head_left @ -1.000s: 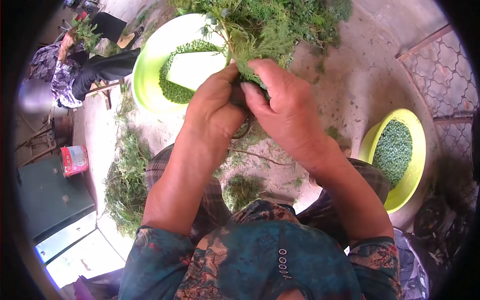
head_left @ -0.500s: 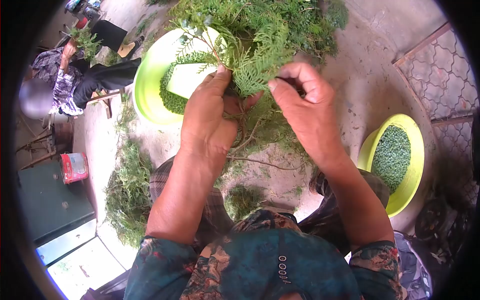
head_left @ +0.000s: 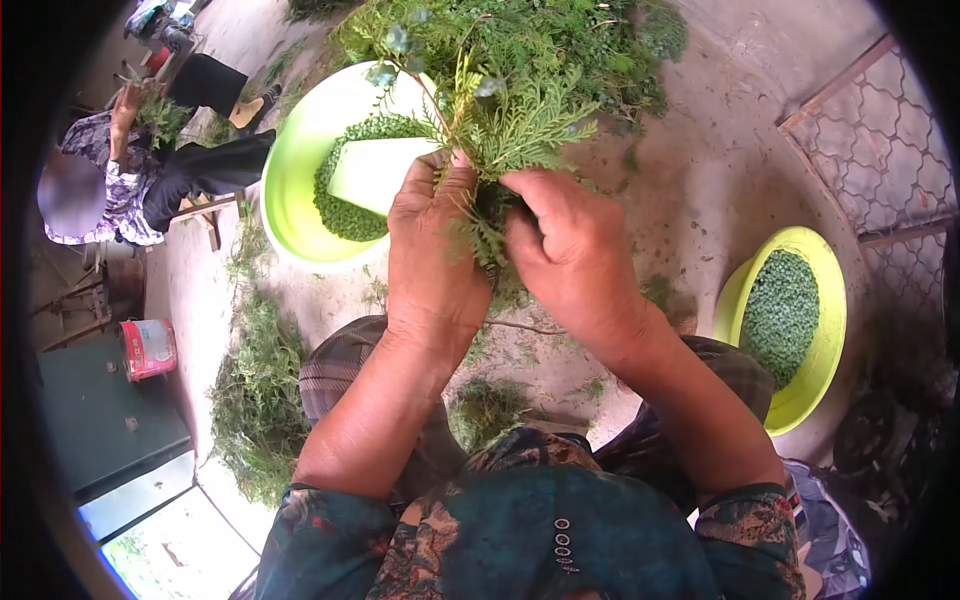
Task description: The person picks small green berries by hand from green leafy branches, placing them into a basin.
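Note:
My left hand point(head_left: 430, 250) is closed around the stems of a leafy arborvitae sprig point(head_left: 530, 130), its thumb pressed on top. Blue-green cones point(head_left: 398, 40) show on a thin twig at the sprig's upper left. Close beside it, my right hand point(head_left: 585, 245) has its fingers curled in against the base of the foliage; what they pinch is hidden. Just beyond my left hand stands a yellow-green basin point(head_left: 283, 195) of small green cones point(head_left: 345, 215), with a pale box-shaped container point(head_left: 380, 175) resting in it.
A heap of cut greenery point(head_left: 600, 60) lies ahead on the floor, and more branches point(head_left: 255, 400) lie at left. To my right stands another yellow-green basin point(head_left: 825, 375) of cones point(head_left: 782, 310). Another person point(head_left: 125, 170) sits at upper left, near a red-and-white bucket point(head_left: 148, 350).
My right hand has moved left and in against the sprig, from a pinch at its outer leaf tips. My left hand has shifted slightly right and down, turning the sprig.

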{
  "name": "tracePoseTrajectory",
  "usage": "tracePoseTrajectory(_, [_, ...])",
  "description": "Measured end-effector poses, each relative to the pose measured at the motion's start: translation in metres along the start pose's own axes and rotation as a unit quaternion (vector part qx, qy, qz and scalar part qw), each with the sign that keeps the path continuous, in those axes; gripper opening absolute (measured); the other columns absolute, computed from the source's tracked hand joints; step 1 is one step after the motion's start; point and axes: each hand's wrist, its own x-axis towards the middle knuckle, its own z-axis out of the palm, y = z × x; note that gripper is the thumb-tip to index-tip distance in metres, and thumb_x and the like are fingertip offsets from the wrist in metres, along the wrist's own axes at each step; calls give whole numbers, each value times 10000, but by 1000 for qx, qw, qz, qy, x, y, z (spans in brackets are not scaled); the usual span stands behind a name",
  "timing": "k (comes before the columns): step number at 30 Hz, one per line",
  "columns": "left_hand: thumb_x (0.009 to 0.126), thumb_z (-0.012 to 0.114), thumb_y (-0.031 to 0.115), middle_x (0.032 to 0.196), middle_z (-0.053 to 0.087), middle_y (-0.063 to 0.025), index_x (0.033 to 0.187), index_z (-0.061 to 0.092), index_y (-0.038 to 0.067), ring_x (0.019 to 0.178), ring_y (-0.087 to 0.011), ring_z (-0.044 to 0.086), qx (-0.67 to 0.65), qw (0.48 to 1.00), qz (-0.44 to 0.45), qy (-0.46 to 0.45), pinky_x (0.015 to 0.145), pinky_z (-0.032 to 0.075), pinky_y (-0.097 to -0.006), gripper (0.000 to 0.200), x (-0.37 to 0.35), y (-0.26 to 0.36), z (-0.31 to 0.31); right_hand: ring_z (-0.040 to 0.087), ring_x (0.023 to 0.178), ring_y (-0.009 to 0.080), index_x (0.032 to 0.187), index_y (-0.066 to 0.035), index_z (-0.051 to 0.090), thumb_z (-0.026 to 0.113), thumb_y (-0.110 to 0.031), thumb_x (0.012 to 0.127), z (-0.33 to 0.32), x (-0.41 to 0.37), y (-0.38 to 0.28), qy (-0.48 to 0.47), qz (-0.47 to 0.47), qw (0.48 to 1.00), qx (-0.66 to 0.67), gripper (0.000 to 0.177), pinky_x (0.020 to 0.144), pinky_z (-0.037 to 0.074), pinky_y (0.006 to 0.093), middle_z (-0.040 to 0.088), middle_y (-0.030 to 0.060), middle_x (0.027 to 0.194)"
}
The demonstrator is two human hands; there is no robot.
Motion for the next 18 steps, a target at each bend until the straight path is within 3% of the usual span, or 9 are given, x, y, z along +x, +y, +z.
tracePoseTrajectory(1, [969, 452, 128, 944, 601, -73, 1075, 502, -3, 798, -118, 571, -4, 1000, 13, -5, 674, 487, -265, 176, 0, -1, 1, 609, 848, 352, 1032, -11, 557, 602, -20, 754, 0, -1, -1, 0, 1, 1000, -2, 282, 726, 503, 410, 622, 187, 930])
tracePoseTrajectory(5, [970, 451, 129, 959, 600, -84, 1089, 497, -7, 833, -142, 581, -1, 1000, 11, -28, 712, 496, -283, 186, 1, -4, -3, 606, 792, 363, 994, 8, 559, 608, 4, 741, -9, 1, 4, -13, -21, 1000, -19, 257, 678, 493, 402, 621, 182, 882])
tracePoseTrajectory(7, [978, 422, 132, 952, 603, -92, 1083, 497, -1, 827, -164, 593, 18, 997, -70, 29, 725, 505, -296, 185, 3, 3, 2, 599, 756, 360, 990, 9, 539, 593, -28, 763, -12, 4, 7, -52, -24, 998, -37, 236, 648, 491, 411, 612, 178, 850])
tracePoseTrajectory(10, [985, 386, 129, 946, 605, -98, 1063, 500, 4, 837, -193, 604, 1, 998, -62, 25, 740, 513, -305, 187, 9, 10, -2, 572, 568, 283, 965, 13, 530, 586, -35, 774, -12, 6, 1, -32, 22, 993, 114, 205, 512, 450, 347, 598, 130, 725])
tracePoseTrajectory(11, [989, 379, 157, 874, 584, -76, 1051, 505, 15, 789, -180, 572, -41, 996, -78, 17, 694, 496, -313, 200, 18, 8, -8, 524, 511, 208, 951, 2, 529, 581, -40, 783, -21, 6, -7, -119, 201, 914, 332, 180, 461, 397, 299, 576, 95, 680])
tracePoseTrajectory(12, [989, 379, 157, 874, 584, -76, 1051, 505, 15, 789, -180, 572, -36, 997, -73, 13, 694, 496, -313, 200, 18, 11, -8, 476, 454, 132, 937, -9, 527, 576, -44, 793, -29, 8, -14, -199, 358, 749, 522, 156, 409, 344, 252, 553, 60, 636])
tracePoseTrajectory(13, [983, 402, 183, 837, 559, -62, 1033, 506, 22, 758, -165, 540, -108, 988, -107, 21, 664, 475, -309, 198, 16, 14, -10, 392, 453, 29, 900, -37, 524, 576, -102, 825, -35, 8, -15, -180, 363, 691, 599, 112, 381, 264, 188, 539, 37, 688])
tracePoseTrajectory(16, [952, 473, 246, 739, 462, -18, 972, 504, 55, 671, -129, 426, -207, 966, -154, 7, 590, 392, -274, 194, 12, 14, -14, 374, 433, 35, 882, -47, 515, 567, -154, 841, -41, 7, -4, -105, 383, 595, 699, 126, 361, 263, 188, 537, 54, 742])
tracePoseTrajectory(18, [928, 502, 249, 722, 425, -3, 982, 504, 65, 645, -122, 400, -308, 909, -227, -166, 565, 364, -252, 191, 15, 11, -26, 358, 422, 32, 898, -53, 516, 570, -219, 880, -42, 6, 1, -80, 380, 603, 697, 176, 358, 263, 174, 530, 54, 782])
